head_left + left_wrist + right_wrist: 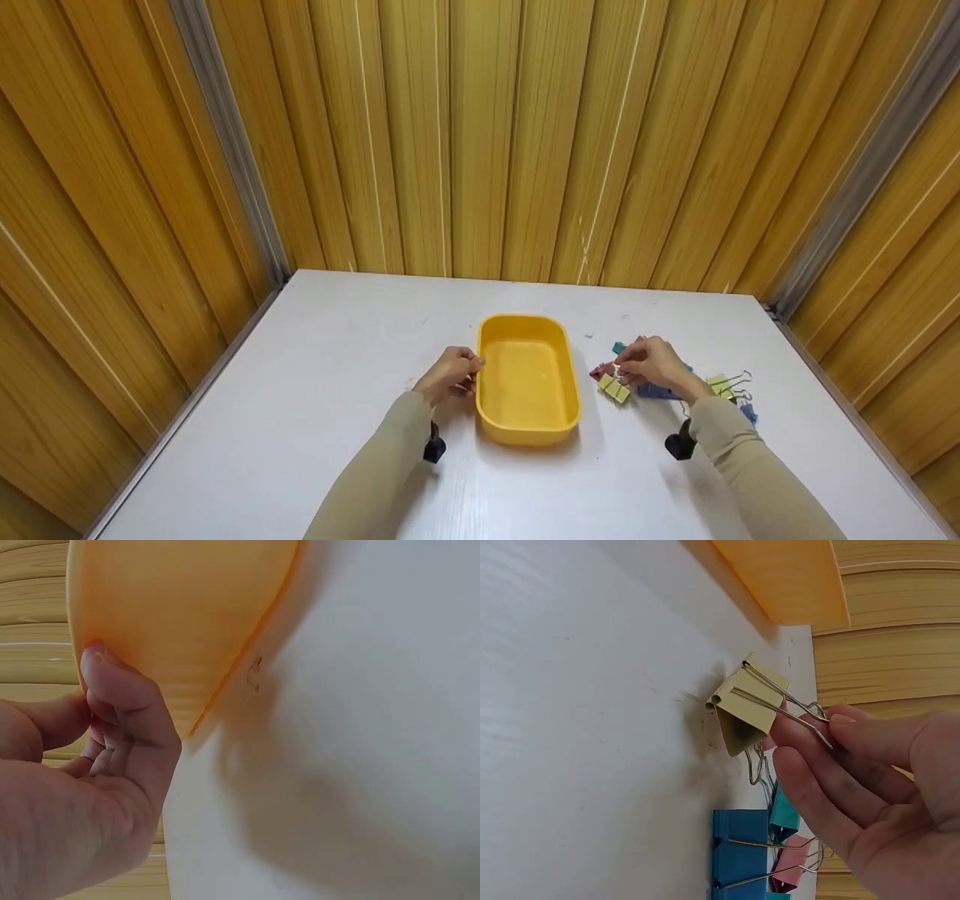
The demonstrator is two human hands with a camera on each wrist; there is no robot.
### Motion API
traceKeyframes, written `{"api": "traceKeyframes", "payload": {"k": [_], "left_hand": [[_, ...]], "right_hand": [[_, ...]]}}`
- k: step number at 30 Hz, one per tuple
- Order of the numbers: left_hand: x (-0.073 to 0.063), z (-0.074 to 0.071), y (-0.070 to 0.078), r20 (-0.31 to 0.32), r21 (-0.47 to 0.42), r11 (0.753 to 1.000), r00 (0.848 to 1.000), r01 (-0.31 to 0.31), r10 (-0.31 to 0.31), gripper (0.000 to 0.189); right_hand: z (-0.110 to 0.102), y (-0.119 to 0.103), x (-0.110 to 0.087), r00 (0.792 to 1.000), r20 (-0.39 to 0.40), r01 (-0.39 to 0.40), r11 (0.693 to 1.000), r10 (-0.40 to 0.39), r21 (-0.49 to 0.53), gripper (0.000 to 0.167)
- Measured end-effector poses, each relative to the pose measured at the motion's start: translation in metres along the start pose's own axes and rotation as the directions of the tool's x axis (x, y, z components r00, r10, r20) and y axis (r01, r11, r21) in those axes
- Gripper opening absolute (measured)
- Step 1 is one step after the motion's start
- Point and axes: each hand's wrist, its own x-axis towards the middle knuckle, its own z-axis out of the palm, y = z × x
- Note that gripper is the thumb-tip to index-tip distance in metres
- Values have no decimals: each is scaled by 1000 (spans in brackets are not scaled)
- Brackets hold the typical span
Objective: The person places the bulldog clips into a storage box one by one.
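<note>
On the white table stands a yellow plastic tray, deep and rounded at the corners. My left hand pinches its left rim, the thumb on one side of the wall and curled fingers on the other, as the left wrist view shows. To the right of the tray, my right hand pinches a wire handle of a pale yellow binder clip between thumb and fingers. A pink binder clip lies close beside that clip. Under the right hand, a blue binder clip is partly covered.
Around the right hand lie more binder clips: a teal one, another yellow one with raised wire handles, and a small blue one. Wood-patterned walls enclose the table at the back and both sides.
</note>
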Motion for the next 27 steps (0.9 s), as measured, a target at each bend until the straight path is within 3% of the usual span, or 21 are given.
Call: {"api": "traceKeyframes", "payload": {"k": [11, 20, 27], "left_hand": [[-1, -1, 4, -13, -23, 1000, 1000, 5, -5, 11], [-2, -1, 0, 18, -32, 999, 999, -41, 42, 16], [-1, 3, -1, -16, -20, 1000, 1000, 6, -6, 13]], "right_hand": [[-16, -10, -1, 1000, -12, -12, 997, 13, 74, 26], [-18, -21, 2, 998, -38, -40, 996, 43, 85, 29], [-19, -29, 5, 997, -44, -61, 996, 64, 70, 28]]}}
